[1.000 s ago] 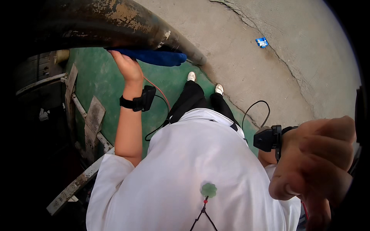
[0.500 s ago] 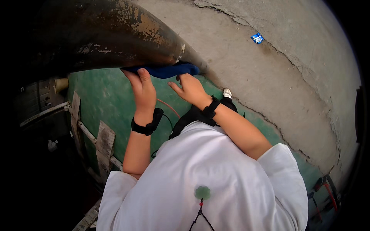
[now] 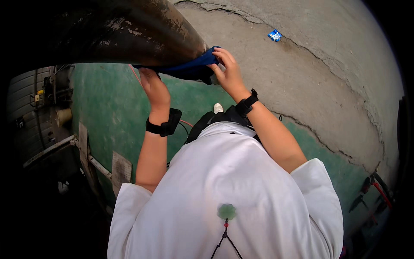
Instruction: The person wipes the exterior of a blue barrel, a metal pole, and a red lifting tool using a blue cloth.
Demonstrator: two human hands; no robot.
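A dark blue cloth [image 3: 189, 69] stretches along the underside of a thick, dark, rust-flaked pipe [image 3: 151, 36]. My right hand [image 3: 229, 74] grips the cloth's right end, thumb below and fingers above. At the other end, my left hand [image 3: 156, 90] is closed at the cloth's edge, thumb up against it; its fingers are partly hidden under the pipe. A dark lower part of the cloth hangs below the pipe near my right hand. Both wrists wear black bands.
Green floor [image 3: 108, 99] meets cracked grey concrete [image 3: 310, 86] on the right. A blue wrapper [image 3: 274, 35] lies on the concrete. Metal plates on a rail [image 3: 100, 166] stand at left. Red-and-black tools [image 3: 379, 190] are at the far right. My white shoe [image 3: 218, 108] shows below the cloth.
My right hand has moved up and now grips the cloth's raised right end, where before it lay beneath with fingers loose. The view has shifted, and my left hand's fingers are more tucked in.
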